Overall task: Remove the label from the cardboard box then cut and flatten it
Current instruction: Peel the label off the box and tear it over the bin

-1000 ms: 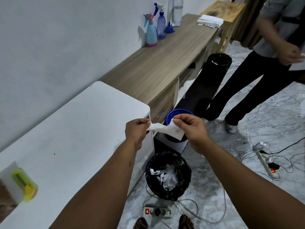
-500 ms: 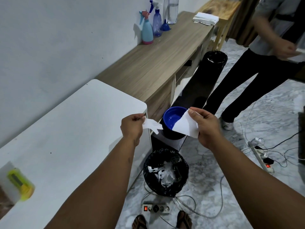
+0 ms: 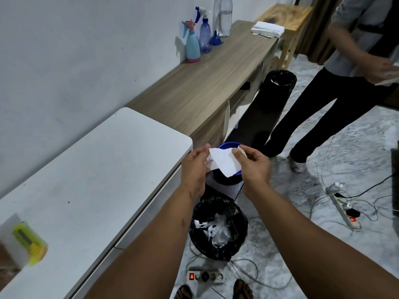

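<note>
Two spray bottles, two lined bins, two power strips.

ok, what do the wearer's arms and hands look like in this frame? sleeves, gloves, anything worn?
Both forearms are bare up to the frame's edge: no sleeves in view. The left hand and right hand wear no gloves, and no rings, watch or wristbands show. A small dark mark sits on the left forearm. No cables or markers on either arm.

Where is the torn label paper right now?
Head view, centre: the label paper is pinched between left hand and right hand, above the black bin.
</note>
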### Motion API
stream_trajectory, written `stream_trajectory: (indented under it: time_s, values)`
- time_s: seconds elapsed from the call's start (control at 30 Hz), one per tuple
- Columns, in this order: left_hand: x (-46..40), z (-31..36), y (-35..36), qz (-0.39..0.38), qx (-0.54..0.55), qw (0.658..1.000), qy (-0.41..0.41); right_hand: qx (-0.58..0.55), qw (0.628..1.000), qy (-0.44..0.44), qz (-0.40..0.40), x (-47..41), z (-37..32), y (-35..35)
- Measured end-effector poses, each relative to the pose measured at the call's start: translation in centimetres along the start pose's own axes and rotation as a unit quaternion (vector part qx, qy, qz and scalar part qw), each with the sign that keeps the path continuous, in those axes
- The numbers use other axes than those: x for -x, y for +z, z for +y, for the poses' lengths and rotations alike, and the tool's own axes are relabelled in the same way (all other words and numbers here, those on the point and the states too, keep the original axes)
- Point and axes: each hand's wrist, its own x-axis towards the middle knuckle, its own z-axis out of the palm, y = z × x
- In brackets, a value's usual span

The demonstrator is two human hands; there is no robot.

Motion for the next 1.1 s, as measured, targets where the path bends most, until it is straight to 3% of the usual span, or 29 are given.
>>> stream_trajectory:
  time_s: [0.1,0.3,0.5,0.7,0.87,1.1]
  values:
    - [0.3,0.3,0.1,-0.024,0.040,0.999,-0.014,0.020,0.999,-0.023,0.018,0.3,0.3,0.1]
    - [0.6,-0.1,-0.4,-0.021,-0.029,0.999,0.039,0.073,0.994,-0.081,-0.019,0.5,0.2,-0.2]
    - [0.6,0.1,-1.6,-0.032,-0.089,0.991,0.093,0.200,0.960,-0.119,-0.156,-0.6,0.1,-1.3]
    - [1.0,0.5,-2.2,-0.058,-0.083,0.991,0.086,0.166,0.950,-0.051,-0.258,-0.8,-0.5,-1.5]
    - [1.5,0.8,-2.6,-0.088,-0.123,0.985,0.079,0.178,0.943,-0.082,-0.269,-0.7,-0.7,-1.3]
    - [1.5,1.0,-2.5,-0.082,-0.300,0.940,0.138,0.274,0.922,-0.128,-0.241,-0.9,-0.5,-1.3]
